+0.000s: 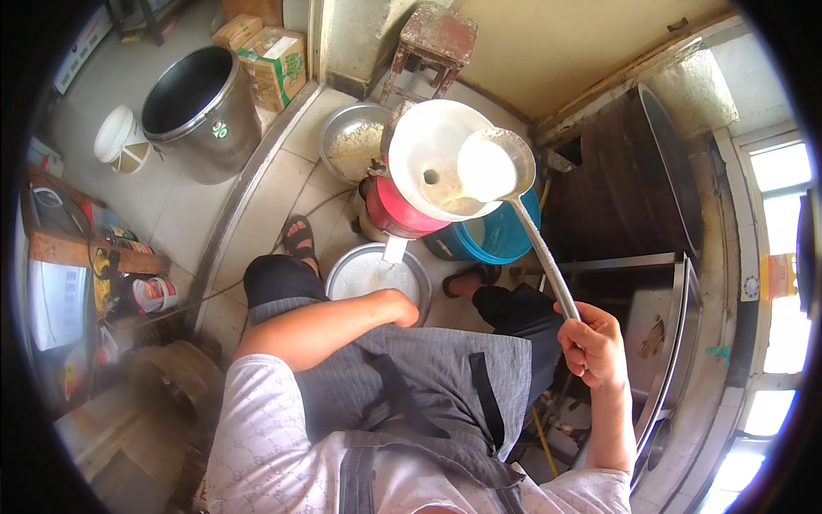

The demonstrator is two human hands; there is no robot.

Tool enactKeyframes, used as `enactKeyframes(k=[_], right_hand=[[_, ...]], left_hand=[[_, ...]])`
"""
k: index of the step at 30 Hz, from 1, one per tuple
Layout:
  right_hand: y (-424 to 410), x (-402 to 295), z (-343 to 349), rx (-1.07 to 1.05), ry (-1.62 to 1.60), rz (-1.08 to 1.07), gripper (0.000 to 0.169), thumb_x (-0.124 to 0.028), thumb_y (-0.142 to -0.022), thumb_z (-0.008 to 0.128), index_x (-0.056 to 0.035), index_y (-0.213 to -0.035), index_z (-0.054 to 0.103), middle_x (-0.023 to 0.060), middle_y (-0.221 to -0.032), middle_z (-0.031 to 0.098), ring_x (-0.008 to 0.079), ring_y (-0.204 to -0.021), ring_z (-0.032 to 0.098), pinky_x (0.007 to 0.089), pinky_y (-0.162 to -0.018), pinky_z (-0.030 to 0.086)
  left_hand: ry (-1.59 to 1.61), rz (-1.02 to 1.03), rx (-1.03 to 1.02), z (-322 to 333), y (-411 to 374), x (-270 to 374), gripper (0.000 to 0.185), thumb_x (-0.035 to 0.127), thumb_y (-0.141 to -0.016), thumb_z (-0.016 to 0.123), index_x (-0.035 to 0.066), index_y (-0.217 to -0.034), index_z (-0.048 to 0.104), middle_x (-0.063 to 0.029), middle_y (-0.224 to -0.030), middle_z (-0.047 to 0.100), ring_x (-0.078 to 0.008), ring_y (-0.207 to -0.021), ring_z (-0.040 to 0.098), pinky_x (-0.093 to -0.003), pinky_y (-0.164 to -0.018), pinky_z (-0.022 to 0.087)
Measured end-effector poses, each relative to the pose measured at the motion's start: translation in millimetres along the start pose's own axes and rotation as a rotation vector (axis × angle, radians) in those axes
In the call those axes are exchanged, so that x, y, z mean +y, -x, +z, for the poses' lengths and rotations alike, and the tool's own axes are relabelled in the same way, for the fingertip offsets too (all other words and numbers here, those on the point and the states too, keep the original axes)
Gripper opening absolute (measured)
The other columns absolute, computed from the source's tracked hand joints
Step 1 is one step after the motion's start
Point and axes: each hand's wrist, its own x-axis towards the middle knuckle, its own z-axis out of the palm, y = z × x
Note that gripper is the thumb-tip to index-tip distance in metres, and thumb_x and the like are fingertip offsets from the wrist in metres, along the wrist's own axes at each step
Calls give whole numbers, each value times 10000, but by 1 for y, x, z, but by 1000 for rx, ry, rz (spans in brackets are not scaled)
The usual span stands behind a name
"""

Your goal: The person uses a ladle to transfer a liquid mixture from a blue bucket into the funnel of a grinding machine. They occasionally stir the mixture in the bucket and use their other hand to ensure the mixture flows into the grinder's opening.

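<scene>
My right hand (589, 345) grips the long handle of a metal ladle (544, 247). The ladle's bowl tilts over the white funnel-shaped hopper (411, 138), and glare whitens what is in it. Under the hopper sits a red grinding machine (398, 209) with a short white spout (395, 249). That spout points down into a wide metal basin (420, 273) between my feet, which has pale liquid in it. Bent across my lap, my left hand (401, 308) hangs by the basin's near rim; its fingers are mostly hidden.
Right of the grinder stands a blue bucket (521, 225). Behind it is a metal bowl (331, 132) of pale crumbly mash, near a worn wooden stool (443, 32). A large metal pot (199, 141), a white bucket (119, 138) and cardboard boxes (273, 64) lie beyond a raised floor edge.
</scene>
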Motion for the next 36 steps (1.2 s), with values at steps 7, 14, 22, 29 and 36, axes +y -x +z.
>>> enactKeyframes(k=[7,14,22,29,36], right_hand=[[-1,0,-9,-52,-138,43,350,-35,-908,625,129,-1215,593,72,-659,559,62,-421,425,214,-350,333],[-2,3,-3,12,-87,0,345,-11,-896,610,128,-1212,597,81,-671,579,67,-424,436,216,-350,338],[-5,9,0,45,-8,-52,362,-57,-892,642,106,-1213,608,73,-664,578,52,-411,420,194,-345,332],[-7,11,-2,44,-5,-70,338,-47,-899,638,98,-1204,619,66,-670,586,46,-415,428,185,-346,333],[-6,15,0,70,42,-85,341,-37,-891,619,102,-1202,617,61,-654,581,45,-414,429,188,-347,335]], left_hand=[[31,-54,-100,4,-15,-4,450,252,-869,696,39,-1265,709,-152,-1314,687,-345,-1200,652,-440,-971,512],[52,-62,-88,5,-12,-4,486,292,-859,719,69,-1290,702,-129,-1340,677,-330,-1199,652,-433,-976,510],[123,-130,12,19,-26,-10,429,239,-870,683,62,-1259,717,-134,-1309,693,-339,-1197,654,-439,-972,514],[66,-109,-43,0,-4,1,429,210,-887,645,56,-1283,702,-146,-1331,679,-338,-1213,646,-443,-967,516],[76,-98,-47,-5,6,5,389,168,-861,661,34,-1221,724,-156,-1256,707,-346,-1153,669,-448,-929,523]])
